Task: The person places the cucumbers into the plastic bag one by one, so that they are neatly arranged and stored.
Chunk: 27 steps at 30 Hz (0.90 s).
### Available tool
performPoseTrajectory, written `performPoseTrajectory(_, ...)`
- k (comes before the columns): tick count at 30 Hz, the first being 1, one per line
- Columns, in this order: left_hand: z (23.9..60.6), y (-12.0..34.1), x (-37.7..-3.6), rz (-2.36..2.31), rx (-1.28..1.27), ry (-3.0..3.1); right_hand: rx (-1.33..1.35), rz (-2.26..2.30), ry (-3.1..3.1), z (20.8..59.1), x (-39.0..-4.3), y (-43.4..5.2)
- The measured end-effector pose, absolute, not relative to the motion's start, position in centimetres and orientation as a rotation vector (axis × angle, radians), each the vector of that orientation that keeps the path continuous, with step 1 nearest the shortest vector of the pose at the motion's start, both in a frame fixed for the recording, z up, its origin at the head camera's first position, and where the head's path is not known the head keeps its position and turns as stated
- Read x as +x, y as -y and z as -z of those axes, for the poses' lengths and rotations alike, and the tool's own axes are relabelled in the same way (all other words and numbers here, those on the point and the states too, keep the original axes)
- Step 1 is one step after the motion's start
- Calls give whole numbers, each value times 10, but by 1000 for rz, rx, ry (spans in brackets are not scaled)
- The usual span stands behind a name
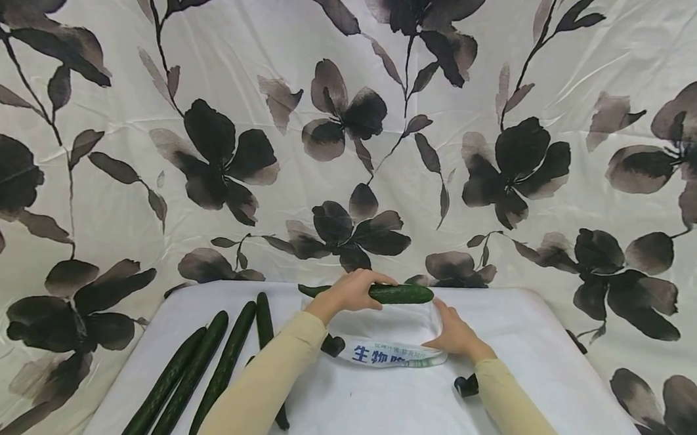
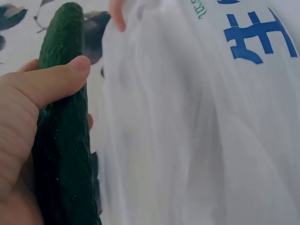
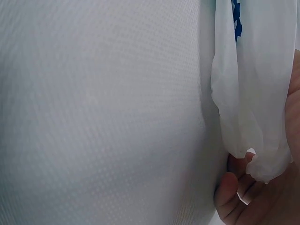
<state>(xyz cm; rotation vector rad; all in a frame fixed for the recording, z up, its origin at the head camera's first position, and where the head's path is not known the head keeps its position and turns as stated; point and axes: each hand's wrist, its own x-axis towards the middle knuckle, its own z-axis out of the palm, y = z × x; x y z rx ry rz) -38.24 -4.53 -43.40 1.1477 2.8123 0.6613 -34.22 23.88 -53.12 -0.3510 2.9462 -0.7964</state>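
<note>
My left hand (image 1: 352,292) grips a dark green cucumber (image 1: 405,294) around its middle, holding it nearly level over the far edge of the table. In the left wrist view the thumb lies across the cucumber (image 2: 65,154), beside a white plastic bag (image 2: 154,117). The bag (image 1: 388,356), printed with blue and green lettering, has its mouth spread below the cucumber. At the bag's right side, my right hand (image 1: 459,332) holds its edge between thumb and fingers. Curled fingertips (image 3: 228,187) show by the crumpled bag edge in the right wrist view. The bag's inside is hidden.
Several cucumbers (image 1: 191,373) lie lengthwise on the left of the white-covered table (image 1: 531,339); one (image 1: 281,419) is partly hidden beneath the left forearm. Behind the table hangs a floral curtain (image 1: 431,228). Small black devices (image 1: 466,385) sit at both wrists.
</note>
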Motion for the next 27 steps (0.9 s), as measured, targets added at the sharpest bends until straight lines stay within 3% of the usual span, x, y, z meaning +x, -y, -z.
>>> performPoseTrajectory(27, 480, 0, -391, -304, 1007, -2915, -271, 881, -2942, 535, -339, -236)
